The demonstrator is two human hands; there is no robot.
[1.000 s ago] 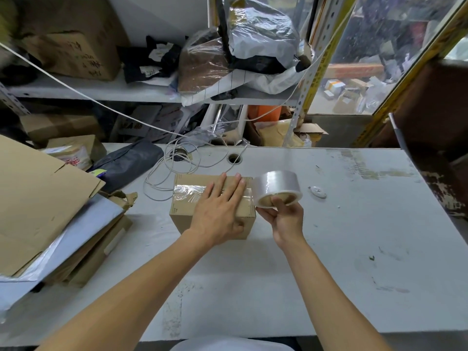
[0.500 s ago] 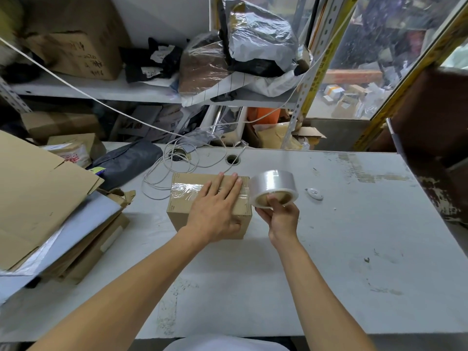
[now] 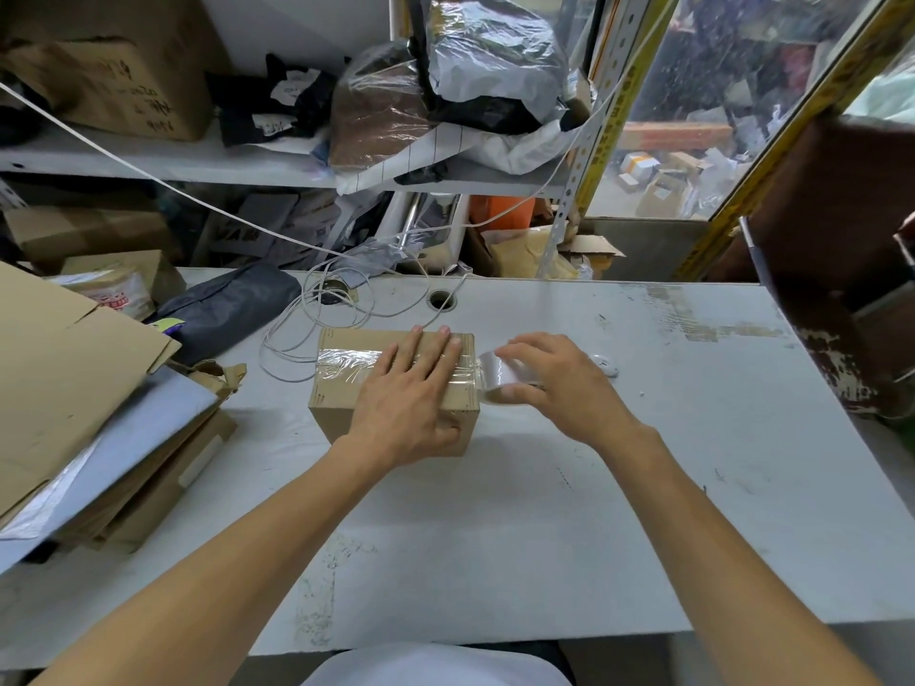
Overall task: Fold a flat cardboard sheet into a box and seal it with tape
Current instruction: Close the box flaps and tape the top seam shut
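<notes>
head view, looking down at a scuffed white table [image 3: 544, 512]. small cardboard box [image 3: 346, 403] sits upright near the middle of it, flaps closed, a strip of clear tape [image 3: 346, 364] running left to right across its top. left hand [image 3: 411, 393] lies flat on the box top, palm down, fingers straight and reaching toward the far edge, thumb over the near face. right hand [image 3: 559, 383] is just beside the box's right edge, fingers curled over a roll of clear tape [image 3: 497, 378], holding it from above; the roll is close against the box's upper right corner, and the tape on the top seems to run to it. whether the roll rests on the table cannot be told. white cable [image 3: 317, 329] lies looped on the table behind the box. flat cardboard sheets [image 3: 64, 378] are stacked at the left edge. small white object [image 3: 605, 363] sits on the table just past the right hand.
</notes>
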